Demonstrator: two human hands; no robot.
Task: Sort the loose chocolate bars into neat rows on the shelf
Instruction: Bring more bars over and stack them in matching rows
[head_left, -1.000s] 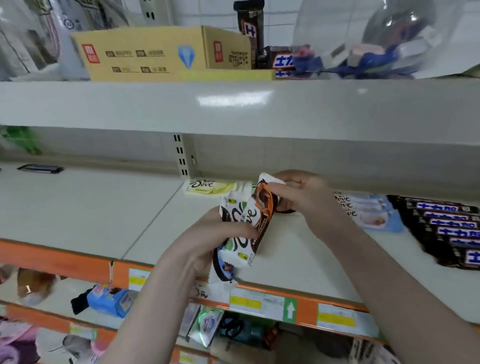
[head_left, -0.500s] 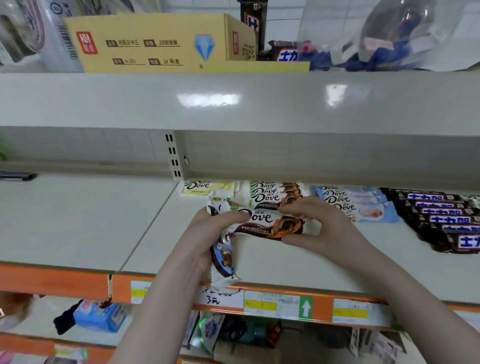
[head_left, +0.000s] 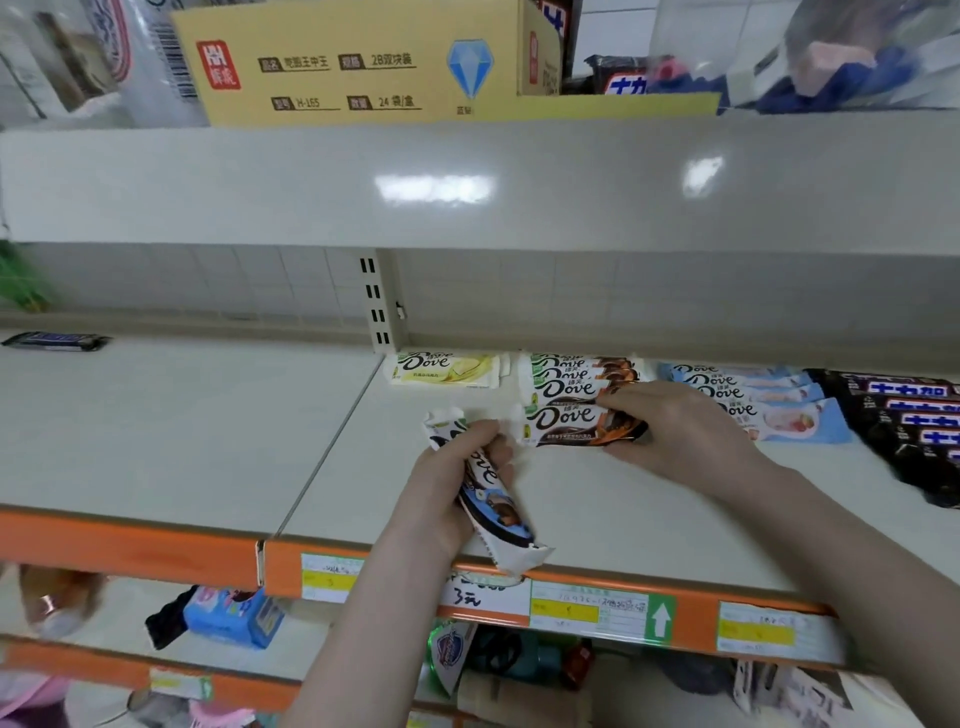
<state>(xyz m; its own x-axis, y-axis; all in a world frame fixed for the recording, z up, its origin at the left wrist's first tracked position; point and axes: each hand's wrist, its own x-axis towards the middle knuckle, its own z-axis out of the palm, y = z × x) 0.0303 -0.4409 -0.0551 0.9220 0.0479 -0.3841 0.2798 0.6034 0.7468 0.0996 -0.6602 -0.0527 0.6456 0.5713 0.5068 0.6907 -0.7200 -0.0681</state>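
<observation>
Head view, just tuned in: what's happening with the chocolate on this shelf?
A person is sorting Dove bars on the shelf. The right hand sets a brown-orange Dove bar at the front of its matching row. The left hand holds a blue-ended Dove bar in its grip, waiting above the shelf's front edge.

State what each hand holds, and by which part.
Left hand grips a blue Dove bar around its upper middle. Right hand pinches an orange Dove bar at its right end.

Shop shelving against a tiled wall.
Pale shelves (head_left: 156, 426) carried orange price rails (head_left: 130, 545); a slotted upright (head_left: 375, 301) stood before white tiles (head_left: 234, 280), and ceiling light glared off the upper shelf's face (head_left: 431, 187).
</observation>
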